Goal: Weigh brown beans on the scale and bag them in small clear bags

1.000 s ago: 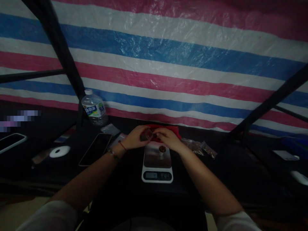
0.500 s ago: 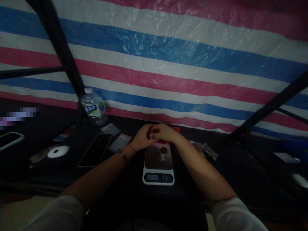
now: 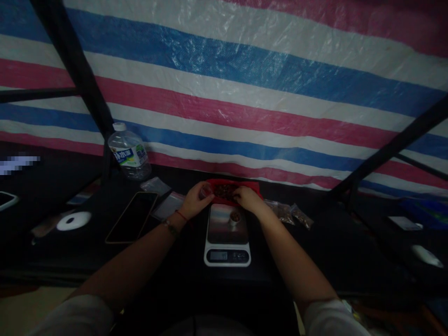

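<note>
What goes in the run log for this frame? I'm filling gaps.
left hand: holds small cup | right hand: at red tray | scale: small cup on it

Makeshift stall: striped tarp wall (image 3: 245, 93), black frame poles (image 3: 80, 88), scale (image 3: 227, 233).

The single head-worn camera looks forward and slightly down from above the person's chest. The scale (image 3: 227, 233) sits centred, near, just below mid-frame. Beyond the scale, a striped tarp (image 3: 245, 84) fills the upper frame.
</note>
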The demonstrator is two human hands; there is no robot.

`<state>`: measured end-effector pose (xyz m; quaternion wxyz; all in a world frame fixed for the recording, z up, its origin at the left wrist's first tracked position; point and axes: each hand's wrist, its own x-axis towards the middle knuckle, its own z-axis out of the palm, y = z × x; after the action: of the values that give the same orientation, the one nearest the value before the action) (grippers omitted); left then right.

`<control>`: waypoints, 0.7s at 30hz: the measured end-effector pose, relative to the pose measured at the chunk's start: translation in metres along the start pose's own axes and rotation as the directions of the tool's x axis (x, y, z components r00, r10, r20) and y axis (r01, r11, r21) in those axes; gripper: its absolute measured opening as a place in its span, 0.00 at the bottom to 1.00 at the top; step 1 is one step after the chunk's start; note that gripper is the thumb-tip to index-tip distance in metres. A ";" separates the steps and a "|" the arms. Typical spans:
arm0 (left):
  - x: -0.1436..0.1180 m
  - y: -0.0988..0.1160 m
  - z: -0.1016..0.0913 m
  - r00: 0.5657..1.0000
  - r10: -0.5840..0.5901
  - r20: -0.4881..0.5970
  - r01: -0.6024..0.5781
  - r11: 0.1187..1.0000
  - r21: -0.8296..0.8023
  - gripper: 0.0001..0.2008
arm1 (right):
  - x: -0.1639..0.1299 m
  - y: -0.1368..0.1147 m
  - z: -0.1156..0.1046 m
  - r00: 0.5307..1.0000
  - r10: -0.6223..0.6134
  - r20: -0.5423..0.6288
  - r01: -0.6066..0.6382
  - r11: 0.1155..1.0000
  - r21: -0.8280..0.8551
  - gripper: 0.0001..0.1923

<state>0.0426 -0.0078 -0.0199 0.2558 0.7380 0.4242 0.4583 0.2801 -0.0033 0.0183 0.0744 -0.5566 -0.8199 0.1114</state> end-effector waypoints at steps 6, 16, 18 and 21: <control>0.000 -0.001 -0.001 1.000 -0.012 0.015 0.012 0.999 -0.031 0.17 | 0.030 -0.013 0.009 0.990 -0.082 0.113 0.084 0.996 -0.018 0.16; -0.001 -0.005 0.000 0.998 0.034 0.050 -0.032 0.999 -0.030 0.16 | 0.047 -0.009 0.022 0.994 -0.103 0.046 0.103 0.995 -0.001 0.14; 0.000 -0.005 0.000 0.998 0.032 0.047 -0.030 0.999 -0.034 0.16 | 0.044 -0.008 0.021 0.997 -0.072 0.026 0.072 0.997 -0.015 0.14; 0.000 -0.006 0.000 0.998 0.027 0.051 -0.026 0.999 -0.019 0.16 | 0.038 -0.007 0.022 0.998 -0.064 0.021 0.064 0.998 0.004 0.13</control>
<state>0.0407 -0.0048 -0.0245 0.2672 0.7528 0.4033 0.4464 0.2544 0.0274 -0.0012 0.0701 -0.5288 -0.8378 0.1163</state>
